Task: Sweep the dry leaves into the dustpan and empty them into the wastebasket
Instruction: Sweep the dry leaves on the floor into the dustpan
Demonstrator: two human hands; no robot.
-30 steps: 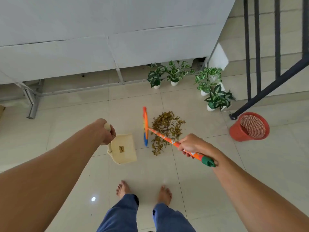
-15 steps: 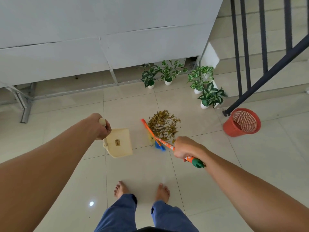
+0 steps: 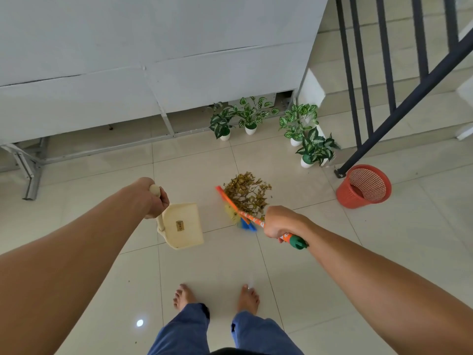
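Observation:
A pile of dry brown leaves [image 3: 247, 192] lies on the tiled floor ahead of me. My right hand [image 3: 280, 222] grips the orange patterned handle of a small broom [image 3: 236, 213], whose orange, yellow and blue head rests at the near left edge of the pile. My left hand [image 3: 153, 201] holds the upright handle of a cream dustpan [image 3: 183, 226], which hangs left of the leaves and apart from them. A red mesh wastebasket [image 3: 364, 185] stands on the floor to the right, beyond the pile.
Several small potted plants [image 3: 311, 148] stand in white pots behind the leaves, along a grey wall panel [image 3: 153, 60]. A dark stair railing [image 3: 384, 98] rises at the right, its foot beside the wastebasket. My bare feet [image 3: 184, 295] stand on the tiles below.
The broom head has swung from the far left of the pile down to its near left edge. The leaves look slightly more bunched. The dustpan has stayed left of the pile.

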